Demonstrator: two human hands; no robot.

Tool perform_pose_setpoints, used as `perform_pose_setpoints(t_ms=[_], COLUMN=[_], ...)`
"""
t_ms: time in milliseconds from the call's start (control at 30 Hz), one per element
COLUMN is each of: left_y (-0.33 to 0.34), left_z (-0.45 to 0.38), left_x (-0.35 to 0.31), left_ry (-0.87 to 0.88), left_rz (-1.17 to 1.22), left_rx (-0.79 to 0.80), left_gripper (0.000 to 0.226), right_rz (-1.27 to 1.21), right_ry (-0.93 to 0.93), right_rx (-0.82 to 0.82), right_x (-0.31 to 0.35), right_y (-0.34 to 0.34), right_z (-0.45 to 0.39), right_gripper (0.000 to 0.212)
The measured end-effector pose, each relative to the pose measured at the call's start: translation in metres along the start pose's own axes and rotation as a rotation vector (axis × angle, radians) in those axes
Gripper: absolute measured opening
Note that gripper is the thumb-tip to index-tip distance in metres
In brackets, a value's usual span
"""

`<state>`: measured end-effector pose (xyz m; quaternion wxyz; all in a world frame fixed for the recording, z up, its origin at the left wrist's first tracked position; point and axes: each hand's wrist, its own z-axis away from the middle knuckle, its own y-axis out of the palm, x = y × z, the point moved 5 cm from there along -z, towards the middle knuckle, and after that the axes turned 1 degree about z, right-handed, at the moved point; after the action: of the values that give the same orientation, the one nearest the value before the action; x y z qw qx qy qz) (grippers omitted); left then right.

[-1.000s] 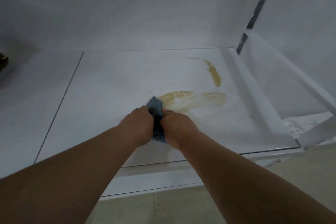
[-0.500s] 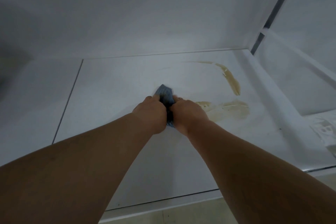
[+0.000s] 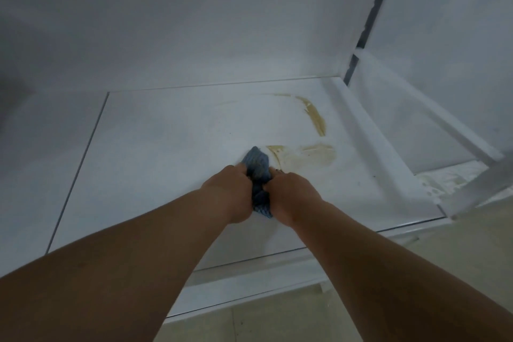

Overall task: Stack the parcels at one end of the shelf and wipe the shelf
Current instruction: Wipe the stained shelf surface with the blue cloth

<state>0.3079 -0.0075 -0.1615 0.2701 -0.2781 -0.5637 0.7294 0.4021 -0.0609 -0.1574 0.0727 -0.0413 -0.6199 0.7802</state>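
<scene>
Both hands are clamped together on 1 bunched blue cloth (image 3: pixel 258 175), pressing it down onto the white shelf (image 3: pixel 166 153). The left hand (image 3: pixel 230 194) is curled tight around the cloth's left side, the right hand (image 3: pixel 291 197) curled just as tight around its right side, knuckles nearly meeting over the middle. A rounded hump of the cloth sticks out past the fingers toward the back wall, and a smaller fold shows beneath the wrists on the near side.

The cloth sits about midway across the shelf's depth. Just to the right of its far tip, practically touching, begins a yellowish-brown smear (image 3: pixel 305 157), pale and thinned out. A second streak (image 3: pixel 315 116), darker and narrow, curves farther back and to the right, near the corner.

To the left there is a wide run of bare white surface up to a thin dark seam (image 3: pixel 80 161) running front to back, with more shelf beyond it. The back wall (image 3: pixel 194 36) rises well behind the cloth. On the right, a raised white side rail (image 3: pixel 358 130) borders the shelf, and a dark upright slot (image 3: pixel 369 16) climbs from the corner. The shelf's front edge (image 3: pixel 277 254) crosses under both forearms, with beige floor (image 3: pixel 277 322) below.

No parcels can be seen in this view.
</scene>
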Motion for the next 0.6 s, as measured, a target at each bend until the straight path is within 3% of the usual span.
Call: perform_pose_setpoints(t_ms=[367, 500, 600], left_y=[0.023, 0.031, 0.031], left_z=[0.061, 0.072, 0.073], left_x=[-0.05, -0.062, -0.067], left_ry=[-0.101, -0.108, -0.132], left_rz=[0.009, -0.009, -0.032], left_rx=[0.105, 0.134, 0.147], left_gripper=[0.031, 0.045, 0.041], right_rz=[-0.026, -0.014, -0.025], right_ry=[-0.071, -0.103, -0.122], right_rx=[0.087, 0.076, 0.066], right_x=[-0.008, -0.014, -0.017], right_y=[0.022, 0.026, 0.029], right_z=[0.077, 0.094, 0.093], right_gripper=[0.033, 0.033, 0.032])
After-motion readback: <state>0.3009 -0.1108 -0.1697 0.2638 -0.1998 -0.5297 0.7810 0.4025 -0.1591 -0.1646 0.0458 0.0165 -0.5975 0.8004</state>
